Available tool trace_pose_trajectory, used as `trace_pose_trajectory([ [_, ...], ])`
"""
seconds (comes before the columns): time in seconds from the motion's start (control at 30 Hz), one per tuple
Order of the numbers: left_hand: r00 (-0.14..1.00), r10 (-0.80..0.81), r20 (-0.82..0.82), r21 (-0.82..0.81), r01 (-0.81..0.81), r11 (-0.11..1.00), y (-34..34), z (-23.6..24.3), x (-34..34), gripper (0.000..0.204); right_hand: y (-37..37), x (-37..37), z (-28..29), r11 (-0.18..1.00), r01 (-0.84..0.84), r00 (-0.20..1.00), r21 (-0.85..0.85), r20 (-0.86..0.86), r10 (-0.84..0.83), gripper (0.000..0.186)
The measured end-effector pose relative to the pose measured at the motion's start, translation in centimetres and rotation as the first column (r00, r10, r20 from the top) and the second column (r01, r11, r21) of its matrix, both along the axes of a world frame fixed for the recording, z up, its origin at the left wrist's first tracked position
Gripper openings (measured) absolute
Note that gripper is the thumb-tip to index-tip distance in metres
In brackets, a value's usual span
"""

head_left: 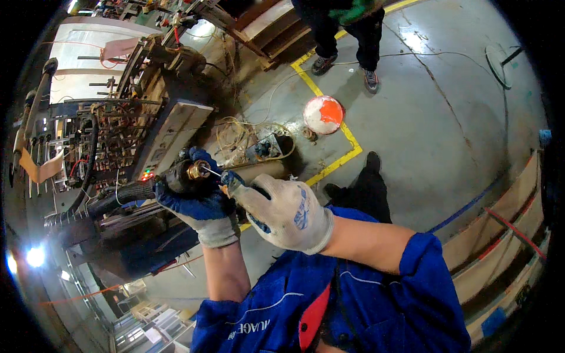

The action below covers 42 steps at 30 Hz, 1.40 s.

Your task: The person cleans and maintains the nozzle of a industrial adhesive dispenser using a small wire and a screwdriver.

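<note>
1. Well, from my remote seat the largest thing I see is the machine (pixel 168 132), bristling with metal rods, above and to the left of the brass fitting (pixel 198 170).
2. Far above and to the right of the fitting, I make out another person (pixel 366 44), only dark-trousered legs, shoes and some green clothing in view.
3. A thick black ribbed hose (pixel 134 193) runs just left of the fitting.
4. Well to its upper right, a round red-and-white container (pixel 323 115) stands by the yellow floor line (pixel 351 140).
5. My gloved right hand (pixel 288 215) is beside the fitting, thumb and fingers pressed together, pinching a thin metal rod.
6. My gloved left hand (pixel 203 207) wraps round the dark cylindrical part (pixel 178 177) bearing the fitting.
7. The fitting itself sits at that part's end, facing my right hand.
8. Smallest, the thin metal rod (pixel 211 171) reaches the fitting; I cannot tell whether its tip goes inside.
</note>
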<state>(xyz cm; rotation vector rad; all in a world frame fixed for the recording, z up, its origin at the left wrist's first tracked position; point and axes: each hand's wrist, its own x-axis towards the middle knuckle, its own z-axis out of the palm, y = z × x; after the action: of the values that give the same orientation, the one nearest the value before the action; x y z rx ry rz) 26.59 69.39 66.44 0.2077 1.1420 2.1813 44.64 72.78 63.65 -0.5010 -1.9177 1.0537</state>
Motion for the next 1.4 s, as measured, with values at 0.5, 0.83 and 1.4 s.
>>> trace_pose_trajectory([
  [0.5, 0.995, -0.023, -0.094, -0.038, 0.02, 0.999, -0.7, 1.9, 1.7, 0.055, 3.9, -1.4, -3.6, 0.946, -0.097, 0.96, 0.309, -0.223, 0.171, 0.037],
  [0.83, 0.999, -0.006, 0.033, 0.015, 0.006, 1.0, -1.0, 0.5, 0.7, 0.062, 1.5, 2.8, 1.9, 0.987, -0.123, 0.989, -0.099, 0.066, 0.13, 0.047],
  [1.4, 0.997, 0.019, -0.079, 0.048, -0.015, 0.999, -0.5, 0.5, 0.0, 0.061, 0.2, 0.3, 1.8, 0.967, -0.121, 0.993, -0.225, -0.038, 0.115, 0.047],
])
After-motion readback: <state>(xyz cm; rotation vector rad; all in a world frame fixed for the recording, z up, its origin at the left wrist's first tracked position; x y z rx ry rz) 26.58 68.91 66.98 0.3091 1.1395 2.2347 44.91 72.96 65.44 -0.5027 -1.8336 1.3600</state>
